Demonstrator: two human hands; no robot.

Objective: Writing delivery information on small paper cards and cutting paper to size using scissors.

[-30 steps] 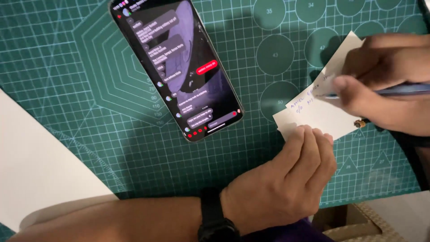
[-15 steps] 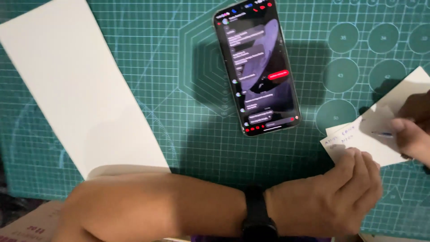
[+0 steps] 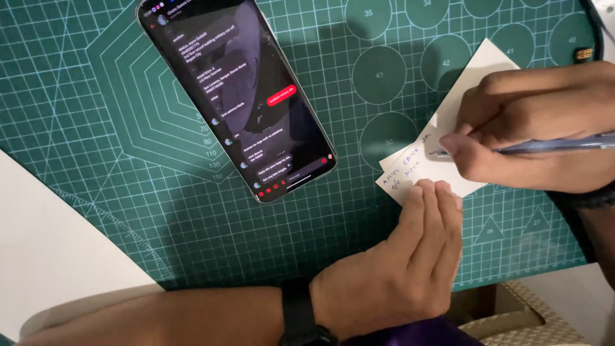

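Paper: we see a small white paper card (image 3: 448, 122) lying tilted on the green gridded cutting mat (image 3: 160, 192), its long axis running from lower left to upper right.
Pen: a slim blue ballpoint pen (image 3: 551, 145) lies almost level, tip on the card's middle, pointing left.
Right hand: our right hand (image 3: 538, 128) closes narrowly on the pen and covers the card's right part.
Left hand: our left hand (image 3: 400, 256) holds nothing; its flat fingertips (image 3: 435, 192) press the card's lower corner.
Phone: a black smartphone (image 3: 237, 96) with lit screen rests left of the card, apart.
Sheet: a large white sheet (image 3: 51, 256) lies far left of the card.
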